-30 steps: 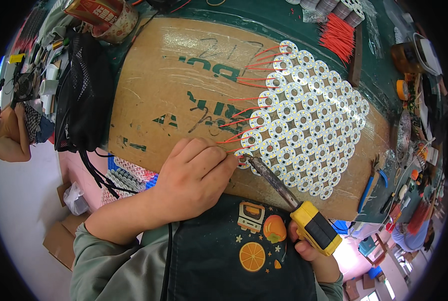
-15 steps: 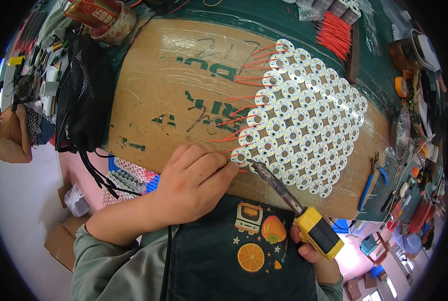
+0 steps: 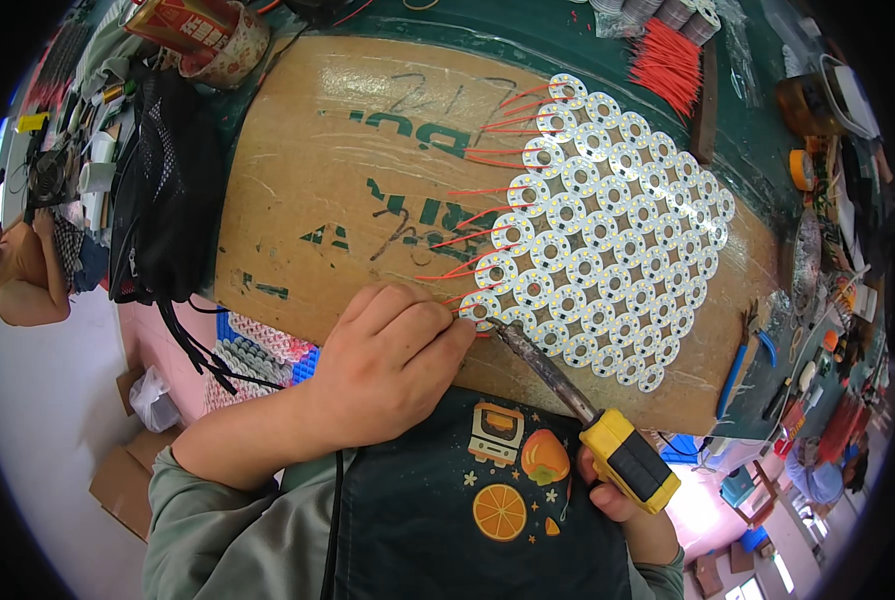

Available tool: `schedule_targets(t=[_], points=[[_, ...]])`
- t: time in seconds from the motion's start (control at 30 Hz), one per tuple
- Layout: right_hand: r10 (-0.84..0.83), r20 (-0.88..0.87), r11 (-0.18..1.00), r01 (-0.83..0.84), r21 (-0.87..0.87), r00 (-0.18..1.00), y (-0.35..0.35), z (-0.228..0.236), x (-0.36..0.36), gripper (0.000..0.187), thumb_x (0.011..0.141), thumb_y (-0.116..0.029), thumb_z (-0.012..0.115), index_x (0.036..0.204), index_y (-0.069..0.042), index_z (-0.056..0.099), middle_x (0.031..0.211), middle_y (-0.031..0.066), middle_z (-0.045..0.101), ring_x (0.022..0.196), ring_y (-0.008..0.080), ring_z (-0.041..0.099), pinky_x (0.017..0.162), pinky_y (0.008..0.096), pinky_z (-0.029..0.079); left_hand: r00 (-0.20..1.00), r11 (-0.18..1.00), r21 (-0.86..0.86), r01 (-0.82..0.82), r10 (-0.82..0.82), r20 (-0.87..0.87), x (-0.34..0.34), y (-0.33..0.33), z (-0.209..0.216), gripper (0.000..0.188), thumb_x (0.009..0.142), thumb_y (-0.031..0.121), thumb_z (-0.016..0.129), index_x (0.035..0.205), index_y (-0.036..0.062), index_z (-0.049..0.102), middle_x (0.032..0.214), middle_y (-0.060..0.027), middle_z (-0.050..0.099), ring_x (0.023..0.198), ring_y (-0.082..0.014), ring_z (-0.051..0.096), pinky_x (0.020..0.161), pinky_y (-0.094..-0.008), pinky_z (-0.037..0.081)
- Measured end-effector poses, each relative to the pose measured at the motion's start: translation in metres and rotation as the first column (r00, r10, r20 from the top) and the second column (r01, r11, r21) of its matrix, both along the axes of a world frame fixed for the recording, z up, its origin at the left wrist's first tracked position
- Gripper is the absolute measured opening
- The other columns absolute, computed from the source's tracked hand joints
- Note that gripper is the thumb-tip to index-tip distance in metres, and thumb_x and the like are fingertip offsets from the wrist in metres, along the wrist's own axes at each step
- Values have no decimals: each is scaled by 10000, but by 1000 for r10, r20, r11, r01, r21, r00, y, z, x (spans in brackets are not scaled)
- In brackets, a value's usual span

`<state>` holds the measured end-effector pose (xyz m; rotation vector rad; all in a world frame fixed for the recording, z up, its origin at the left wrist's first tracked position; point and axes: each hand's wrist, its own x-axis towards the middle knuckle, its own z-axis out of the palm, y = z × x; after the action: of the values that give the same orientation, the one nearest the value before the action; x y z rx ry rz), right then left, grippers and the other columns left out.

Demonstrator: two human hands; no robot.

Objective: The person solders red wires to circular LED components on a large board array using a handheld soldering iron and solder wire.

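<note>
A: Step in hand?

B: Soldering, I judge. Largest first: brown printed cardboard board (image 3: 297, 180) under the left fingers; on it, sheet of joined white ring-shaped circuit discs (image 3: 589, 232), beyond and right of those fingertips.

A: Hands?

B: Bare left hand (image 3: 392, 365): thumb and finger together; cannot tell whether they pinch a wire. Bare right hand (image 3: 607, 490): fingers wrapped round yellow-and-black-handled soldering iron (image 3: 604, 432).

A: Smallest?

B: Iron's tip at white corner disc (image 3: 479, 300), just beside the left fingertips. Thin red wires (image 3: 487, 190) trail from edge discs beyond them. Next move, I judge, calls for steady wire, brief heat.

A: Versus half a second ago?

B: Iron sits slightly nearer the left fingertips; left hand nearly unchanged.
</note>
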<state>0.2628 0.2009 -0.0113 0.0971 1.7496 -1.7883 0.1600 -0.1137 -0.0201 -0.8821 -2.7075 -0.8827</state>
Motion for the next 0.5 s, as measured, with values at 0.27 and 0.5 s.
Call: schedule_targets(t=[0.27,0.5], points=[[-5,66,1000,3,26,998,-1,4,-1,604,738,-530,845,995,-41,600,755,-5,529,680,108,498,595,245,378,1000,1000,2,0,0,-1,0,1,-1,368,608,-13,723,971,44,721,862,-31,604,773,-218,575,671,-343,455],[25,-125,998,-16,66,992,5,-3,-1,462,805,-501,739,848,-50,645,709,47,596,610,254,590,551,351,440,1000,1000,-1,5,-5,6,-2,-2,1,353,613,-15,720,962,39,719,860,-40,605,792,-223,596,675,-346,465]])
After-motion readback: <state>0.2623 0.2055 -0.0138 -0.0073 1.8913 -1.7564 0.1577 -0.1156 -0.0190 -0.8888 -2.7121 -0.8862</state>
